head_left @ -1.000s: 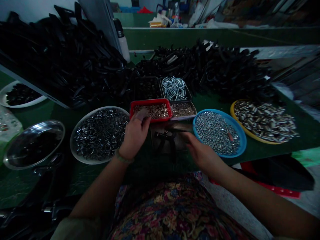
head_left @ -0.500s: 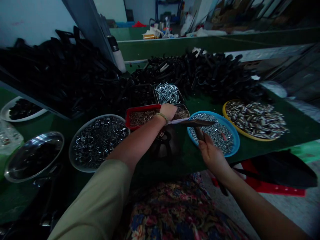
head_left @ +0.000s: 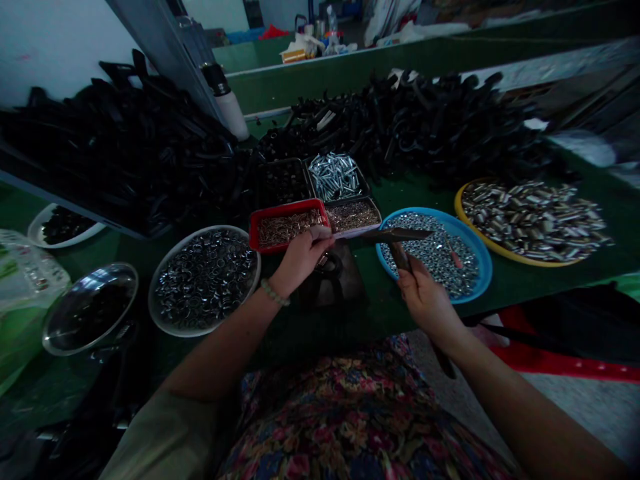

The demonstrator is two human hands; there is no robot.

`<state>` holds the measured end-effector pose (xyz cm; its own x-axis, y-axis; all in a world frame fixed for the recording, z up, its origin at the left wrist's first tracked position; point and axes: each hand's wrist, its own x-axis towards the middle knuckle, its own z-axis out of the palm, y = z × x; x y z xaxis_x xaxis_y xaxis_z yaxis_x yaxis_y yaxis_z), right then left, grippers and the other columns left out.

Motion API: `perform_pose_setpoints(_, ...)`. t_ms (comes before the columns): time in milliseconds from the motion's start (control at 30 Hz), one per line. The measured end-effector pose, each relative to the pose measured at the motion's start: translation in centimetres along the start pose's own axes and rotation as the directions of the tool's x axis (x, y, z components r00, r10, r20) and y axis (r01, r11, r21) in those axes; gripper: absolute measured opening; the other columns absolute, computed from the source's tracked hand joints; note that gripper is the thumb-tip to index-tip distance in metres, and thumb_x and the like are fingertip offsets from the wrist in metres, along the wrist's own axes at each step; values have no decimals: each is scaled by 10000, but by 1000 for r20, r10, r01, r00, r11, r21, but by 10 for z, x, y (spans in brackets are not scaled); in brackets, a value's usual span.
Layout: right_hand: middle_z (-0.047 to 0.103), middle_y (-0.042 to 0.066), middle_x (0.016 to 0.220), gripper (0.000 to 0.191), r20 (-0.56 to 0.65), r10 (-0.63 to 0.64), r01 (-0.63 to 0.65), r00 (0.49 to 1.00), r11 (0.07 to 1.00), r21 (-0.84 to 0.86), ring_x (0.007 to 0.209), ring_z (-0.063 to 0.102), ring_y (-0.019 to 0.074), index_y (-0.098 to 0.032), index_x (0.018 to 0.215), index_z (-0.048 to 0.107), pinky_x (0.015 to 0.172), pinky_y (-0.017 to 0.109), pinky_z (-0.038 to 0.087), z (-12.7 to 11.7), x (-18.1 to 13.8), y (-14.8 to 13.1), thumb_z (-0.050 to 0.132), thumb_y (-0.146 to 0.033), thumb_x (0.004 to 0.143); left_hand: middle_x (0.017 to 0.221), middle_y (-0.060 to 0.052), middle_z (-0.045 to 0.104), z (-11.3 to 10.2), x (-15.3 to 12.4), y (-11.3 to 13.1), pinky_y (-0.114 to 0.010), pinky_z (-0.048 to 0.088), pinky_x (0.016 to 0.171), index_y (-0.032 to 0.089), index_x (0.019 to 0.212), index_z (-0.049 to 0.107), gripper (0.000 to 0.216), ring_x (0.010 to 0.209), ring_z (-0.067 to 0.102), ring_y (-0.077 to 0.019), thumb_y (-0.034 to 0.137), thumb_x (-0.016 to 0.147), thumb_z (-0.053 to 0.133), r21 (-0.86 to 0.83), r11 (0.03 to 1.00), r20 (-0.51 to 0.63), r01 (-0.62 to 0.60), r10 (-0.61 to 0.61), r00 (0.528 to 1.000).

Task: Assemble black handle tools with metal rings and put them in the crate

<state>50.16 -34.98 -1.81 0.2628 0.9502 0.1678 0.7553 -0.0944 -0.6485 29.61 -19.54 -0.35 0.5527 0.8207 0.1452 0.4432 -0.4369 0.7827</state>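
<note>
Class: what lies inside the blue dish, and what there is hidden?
The blue dish is heaped with small silvery metal parts, plus one reddish piece. The dark tool in the right hand covers its left rim; its floor is hidden.

A green-topped bench [head_left: 523,279] carries everything. Near its front edge stand a clear round dish of dark rings [head_left: 205,277], a red tray [head_left: 287,227] of small brassy bits, a grey tray [head_left: 353,215] touching it, a blue dish [head_left: 436,257] of tiny silver pieces and a yellow dish [head_left: 531,220] of metal cylinders. Behind the trays sit a black tray [head_left: 285,180] and a tray of silver screws [head_left: 334,175]. Far left: a shiny metal bowl [head_left: 90,307] and a white plate [head_left: 63,227]. Heaps of black parts [head_left: 425,127] fill the back (individual pieces too dark to make out).
</note>
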Motion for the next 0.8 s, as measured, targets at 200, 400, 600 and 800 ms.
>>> perform_pose_setpoints(200,689,140,986,438,40,-8,7,999,999,33,771,680,261,-163,1320,473,700,396,537,6,4,-4,342,-374,960,1020,-22,714,11,-65,-11,-306,496,917,200,1012,660,159,970,654,-166,230,884,570,-37,982,-68,184,-187,980)
perform_pose_setpoints(400,696,145,995,430,49,-53,52,997,998,19,777,685,260,-153,1291,491,688,377,532,9,1,-11,348,-386,958,1065,-48,657,21,-62,-16,-312,475,921,197,1060,648,217,997,607,-180,289,933,498,281,960,-13,17,-15,1000)
perform_pose_setpoints(600,692,144,1024,419,29,-56,55,998,998,35,821,687,258,-162,1299,481,712,385,538,7,-4,-10,364,-378,960,975,-55,583,29,-65,-23,-301,489,806,155,995,638,253,854,572,-173,323,949,454,542,838,39,-55,41,998)
perform_pose_setpoints(800,686,158,1064,403,11,-87,86,996,996,30,891,685,278,-159,1275,498,742,411,546,8,-5,-9,376,-365,950,1077,-69,577,26,-71,-17,-321,489,863,181,1158,587,260,949,560,-197,216,938,452,661,728,153,-182,106,983)
